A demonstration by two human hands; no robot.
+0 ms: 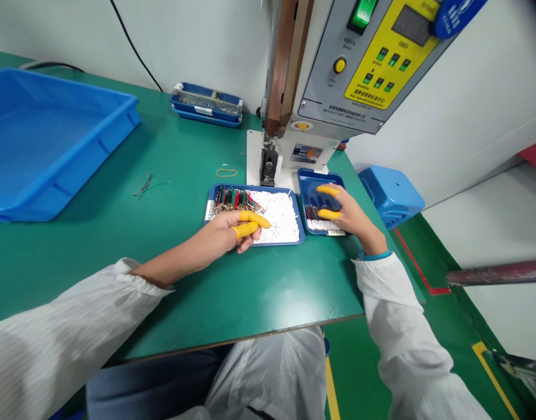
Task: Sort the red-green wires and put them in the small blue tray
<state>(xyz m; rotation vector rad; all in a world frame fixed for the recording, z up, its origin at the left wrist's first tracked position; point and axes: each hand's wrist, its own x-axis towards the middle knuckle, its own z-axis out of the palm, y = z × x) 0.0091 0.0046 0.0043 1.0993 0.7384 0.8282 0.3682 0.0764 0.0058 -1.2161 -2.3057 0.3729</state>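
Note:
My left hand [239, 229], with yellow finger cots on thumb and index finger, is over the front of a blue tray [301, 233]. Its fingers are closed together; anything between them is too small to make out. White sleeve pieces [279, 216] fill the tray's right part, and red, green and black wires [237, 199] lie at its left. My right hand [337, 207], also with yellow cots, reaches over a smaller blue tray [309, 182], thumb and index finger apart. In that tray, dark and red wires with white ends [322, 225] lie in a row.
A machine [269, 166] with a yellow control panel stands behind the trays. A large blue bin [97, 140] is at the left. Stacked small trays [206, 105], a rubber band [226, 172] and loose wires [144, 185] lie on the green table [268, 291].

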